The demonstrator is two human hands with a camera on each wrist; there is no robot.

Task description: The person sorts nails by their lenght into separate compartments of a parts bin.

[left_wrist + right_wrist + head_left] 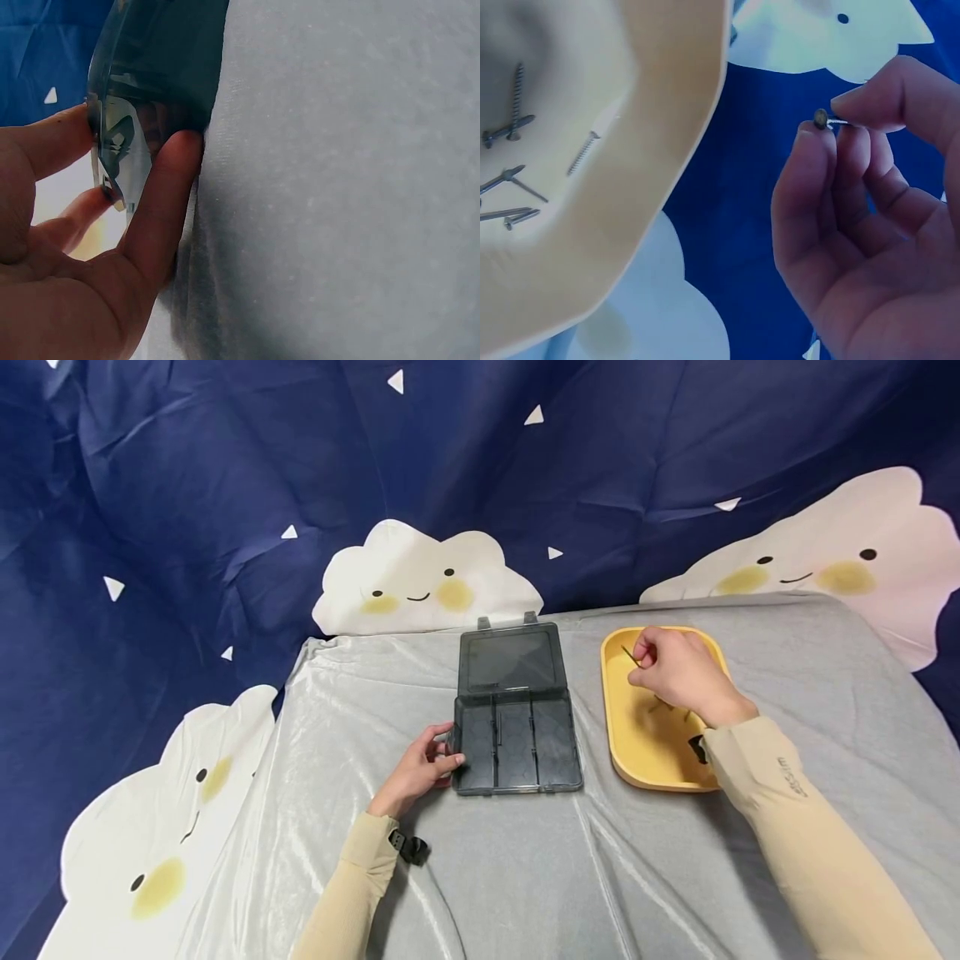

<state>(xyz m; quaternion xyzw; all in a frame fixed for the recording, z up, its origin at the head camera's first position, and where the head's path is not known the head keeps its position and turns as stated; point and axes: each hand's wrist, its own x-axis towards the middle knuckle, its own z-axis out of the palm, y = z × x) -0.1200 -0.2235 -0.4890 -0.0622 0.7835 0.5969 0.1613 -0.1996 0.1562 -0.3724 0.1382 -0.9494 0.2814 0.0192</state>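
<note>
An open dark see-through compartment box (517,781) lies on the cloth, its lid (512,658) folded back. My left hand (422,763) grips the box's left side; the left wrist view shows finger and thumb on its edge (120,82). A thin metal piece (500,728) lies in the middle compartment. Over the yellow tray (617,727), my right hand (678,672) pinches a thin round-headed metal fastener (821,118) between thumb and fingertips. Its shaft is mostly hidden by the fingers in the right wrist view. Several screws and nails (583,154) lie in the tray.
Grey plush cloth (510,868) covers the table under the box and tray. Behind it hangs a dark blue curtain (465,460) printed with white clouds. The tray stands to the right of the box, with a strip of cloth between them.
</note>
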